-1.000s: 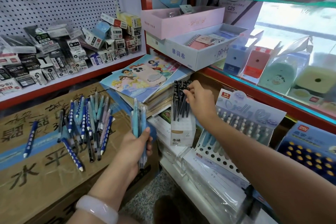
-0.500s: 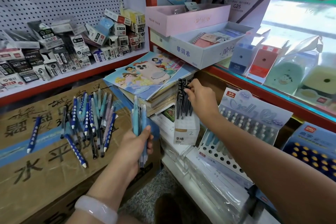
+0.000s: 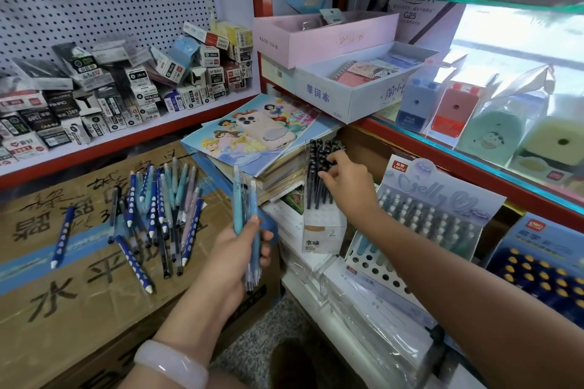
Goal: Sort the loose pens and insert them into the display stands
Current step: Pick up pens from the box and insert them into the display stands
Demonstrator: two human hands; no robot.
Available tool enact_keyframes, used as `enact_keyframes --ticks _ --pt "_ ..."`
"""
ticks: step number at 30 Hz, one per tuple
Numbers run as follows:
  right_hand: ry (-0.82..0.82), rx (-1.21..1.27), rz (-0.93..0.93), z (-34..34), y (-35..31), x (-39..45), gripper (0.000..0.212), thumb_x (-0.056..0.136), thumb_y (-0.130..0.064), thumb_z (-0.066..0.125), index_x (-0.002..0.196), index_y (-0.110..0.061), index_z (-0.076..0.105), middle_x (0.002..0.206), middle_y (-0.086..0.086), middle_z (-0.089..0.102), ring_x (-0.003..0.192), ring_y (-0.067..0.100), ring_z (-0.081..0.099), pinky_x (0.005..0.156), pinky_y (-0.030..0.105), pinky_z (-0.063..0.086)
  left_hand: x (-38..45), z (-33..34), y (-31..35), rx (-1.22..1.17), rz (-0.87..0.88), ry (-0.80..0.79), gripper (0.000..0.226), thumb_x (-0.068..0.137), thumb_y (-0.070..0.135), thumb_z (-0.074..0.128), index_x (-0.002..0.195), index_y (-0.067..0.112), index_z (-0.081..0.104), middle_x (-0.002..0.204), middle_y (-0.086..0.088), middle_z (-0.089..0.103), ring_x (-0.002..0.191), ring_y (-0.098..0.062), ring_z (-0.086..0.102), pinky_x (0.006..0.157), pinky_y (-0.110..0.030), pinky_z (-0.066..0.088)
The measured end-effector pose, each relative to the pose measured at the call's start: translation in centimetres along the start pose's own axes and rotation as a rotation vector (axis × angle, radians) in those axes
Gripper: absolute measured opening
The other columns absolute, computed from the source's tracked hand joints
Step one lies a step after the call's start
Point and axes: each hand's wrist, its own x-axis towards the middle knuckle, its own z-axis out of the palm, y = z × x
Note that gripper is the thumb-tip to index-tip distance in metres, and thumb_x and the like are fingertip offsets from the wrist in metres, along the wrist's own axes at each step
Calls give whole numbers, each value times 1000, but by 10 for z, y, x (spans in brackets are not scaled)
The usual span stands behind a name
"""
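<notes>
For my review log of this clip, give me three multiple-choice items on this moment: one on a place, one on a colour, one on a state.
1. Where does the pile of loose pens lie?
A. on the cardboard box
B. on the glass shelf
C. in the pink box

2. What colour are the pens in the clear stand by the right hand?
A. red
B. black
C. yellow

3. What is the left hand doing?
A. lying flat on the box
B. hanging idle
C. gripping a bunch of light blue pens

Key: 1 A, the pile rests on the box top; 2 B, the black pens stand upright there; 3 C, fingers curl round the bunch.
</notes>
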Motion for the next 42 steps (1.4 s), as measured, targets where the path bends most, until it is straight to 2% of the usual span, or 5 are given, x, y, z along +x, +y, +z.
enact_keyframes --ticks 3,8,21,32,42 --pt "62 89 -63 -11 -18 -11 20 93 -22 55 108 -11 60 89 1 66 78 14 59 75 32 52 -2 1 0 64 27 -12 11 95 17 49 101 8 53 68 -6 54 50 -13 43 37 -19 39" --pt "-267 368 -145 -17 -61 -21 21 93 -24 54 103 -11 68 90 -6 62 78 2 55 72 15 44 -10 6 1 128 59 -65 8 94 16 51 93 9 53 66 -4 53 47 -11 43 39 -19 39" --pt "-584 255 -89 -18 -80 -36 20 83 -22 69 92 -5 64 89 6 56 83 16 51 77 31 44 -17 3 -5 304 167 -104 4 93 10 53 93 14 50 64 -3 47 44 -9 42 39 -21 37" --pt "-645 -56 -154 -22 -96 -38 39 86 -25 57 55 -11 38 56 3 33 54 15 30 51 26 28 -14 5 -7 421 241 -40 11 93 7 52 89 17 47 57 -3 41 41 -11 37 38 -22 33" --pt "-358 676 269 -15 -84 -37 22 87 -17 58 68 -7 50 67 6 38 62 16 34 55 26 30 -14 8 -10 482 240 -34 9 92 14 56 99 16 50 62 -4 47 49 -13 43 41 -22 37"
